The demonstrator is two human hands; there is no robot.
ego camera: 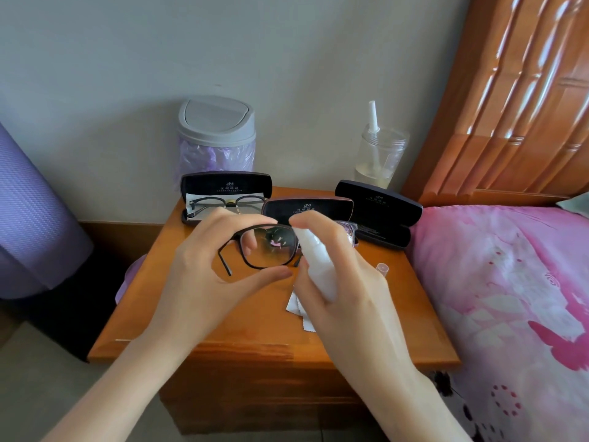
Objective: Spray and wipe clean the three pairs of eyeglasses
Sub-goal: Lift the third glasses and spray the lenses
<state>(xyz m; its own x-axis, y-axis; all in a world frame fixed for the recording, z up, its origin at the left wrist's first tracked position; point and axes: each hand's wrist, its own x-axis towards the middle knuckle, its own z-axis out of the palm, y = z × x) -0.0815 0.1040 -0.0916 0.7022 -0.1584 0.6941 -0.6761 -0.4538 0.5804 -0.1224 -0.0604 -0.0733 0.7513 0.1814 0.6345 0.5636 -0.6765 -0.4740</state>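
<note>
My left hand (204, 266) holds a pair of dark-framed eyeglasses (264, 247) above the nightstand, fingers curved round the frame's top and thumb under the lens. My right hand (347, 282) grips a small white spray bottle (318, 263), its index finger on top and the nozzle close to the lens. A second pair (223, 204) lies in an open black case (226, 186) at the back left. A third, purplish pair (349, 232) lies partly hidden behind my right hand in the middle case (306, 207). A white wiping cloth (298, 309) lies on the tabletop under my right hand.
An empty open black case (379, 215) sits at the back right of the wooden nightstand (223, 333). A clear cap (382, 269) lies near it. A grey lidded bin (216, 135) and a clear jar (379, 157) stand by the wall. A pink bed (510, 298) borders the right.
</note>
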